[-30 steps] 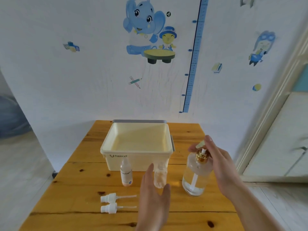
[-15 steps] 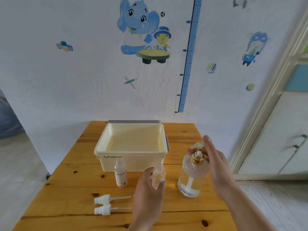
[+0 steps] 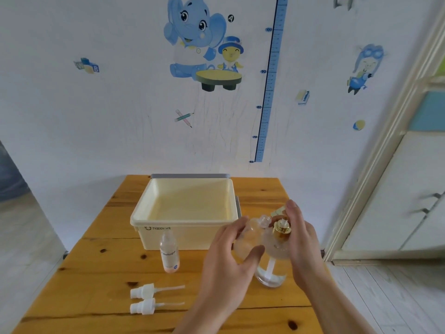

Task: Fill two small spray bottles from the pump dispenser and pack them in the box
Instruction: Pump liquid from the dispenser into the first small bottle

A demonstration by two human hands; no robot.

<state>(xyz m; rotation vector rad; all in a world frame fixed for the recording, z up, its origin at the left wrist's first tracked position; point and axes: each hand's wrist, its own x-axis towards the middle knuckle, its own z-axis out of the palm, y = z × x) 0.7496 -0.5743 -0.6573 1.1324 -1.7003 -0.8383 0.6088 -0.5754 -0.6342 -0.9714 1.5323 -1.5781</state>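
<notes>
My left hand (image 3: 228,263) grips a small clear spray bottle (image 3: 250,237) without its cap, lifted and tilted so its open neck sits beside the pump's gold collar. My right hand (image 3: 301,239) rests on top of the clear pump dispenser (image 3: 273,268), fingers over the pump head. A second small bottle (image 3: 169,251) with a label stands uncapped in front of the cream box (image 3: 183,221). Two white spray caps (image 3: 144,298) with dip tubes lie on the table at the front left.
The wooden table (image 3: 96,273) stands against a wall with cartoon stickers. The box sits at the table's back middle, with a grey lid behind it. A door frame and white cabinet are to the right.
My left hand has taken the small bottle off the table and raised it right, up to the pump's nozzle. My right hand has stayed on the pump head.
</notes>
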